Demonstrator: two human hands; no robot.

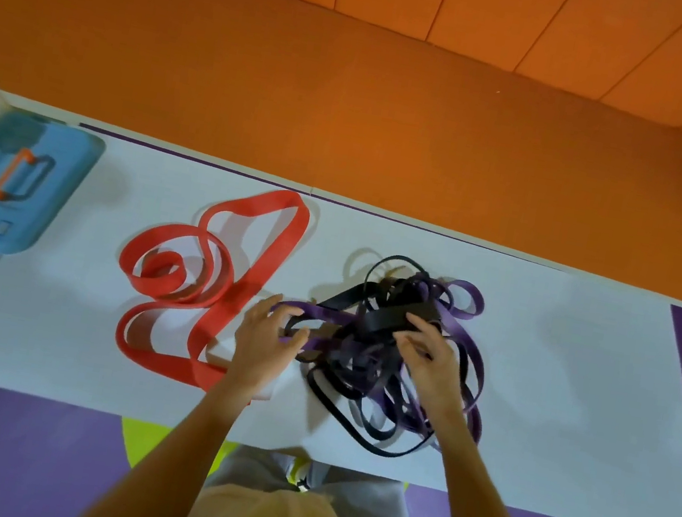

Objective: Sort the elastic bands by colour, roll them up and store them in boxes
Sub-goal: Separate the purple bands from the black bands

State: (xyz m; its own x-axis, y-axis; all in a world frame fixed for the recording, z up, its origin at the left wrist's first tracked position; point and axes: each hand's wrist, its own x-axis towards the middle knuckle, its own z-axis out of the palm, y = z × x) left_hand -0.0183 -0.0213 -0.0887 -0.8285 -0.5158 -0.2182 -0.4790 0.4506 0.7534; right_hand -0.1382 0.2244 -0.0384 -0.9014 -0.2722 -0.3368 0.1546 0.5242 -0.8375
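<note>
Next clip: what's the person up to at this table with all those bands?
A person is untangling a heap of black and purple bands on the white table. The left hand has its fingers on a purple strand at the heap's left edge, while the right hand digs into the middle. A red band already lies apart to the left, unrolled. A closed blue box sits at far left.

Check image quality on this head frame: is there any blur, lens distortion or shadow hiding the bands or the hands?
Head view: wide-angle bowing curves the white table edge; the blue box at far left is smeared with blur; soft shadows fall beside the red band and the black-and-purple tangle without hiding them; left hand and right hand are slightly soft but readable; no glare.
</note>
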